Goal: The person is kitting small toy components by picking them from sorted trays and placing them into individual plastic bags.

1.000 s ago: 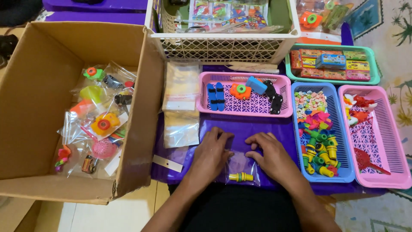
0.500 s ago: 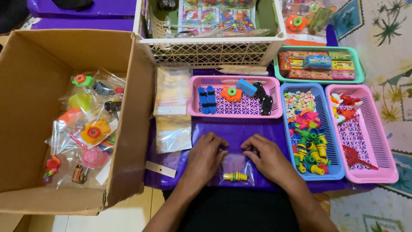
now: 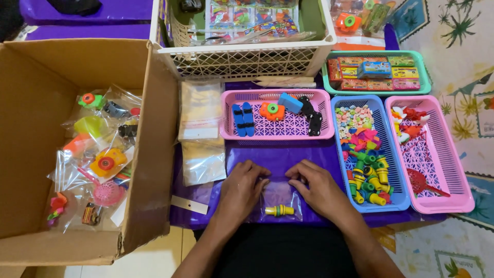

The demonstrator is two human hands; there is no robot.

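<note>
A small clear plastic bag [image 3: 278, 198] lies on the purple table top [image 3: 309, 154], with a yellow and green toy piece [image 3: 279, 210] inside near its lower edge. My left hand [image 3: 242, 188] presses the bag's upper left corner, fingers bent on the plastic. My right hand [image 3: 316, 186] pinches the upper right corner. Both hands rest on the bag's top edge, close together.
A cardboard box [image 3: 154, 154] of bagged toys stands at the left. Empty clear bags [image 3: 200, 134] lie beside it. Behind are a pink tray [image 3: 226, 116], a blue tray [image 3: 399, 198], a second pink tray [image 3: 455, 170], a green tray [image 3: 424, 67] and a white basket [image 3: 247, 59].
My hands stay on the bag's top edge with only small finger shifts. The view has drifted slightly, so everything sits a little lower left in the picture.
</note>
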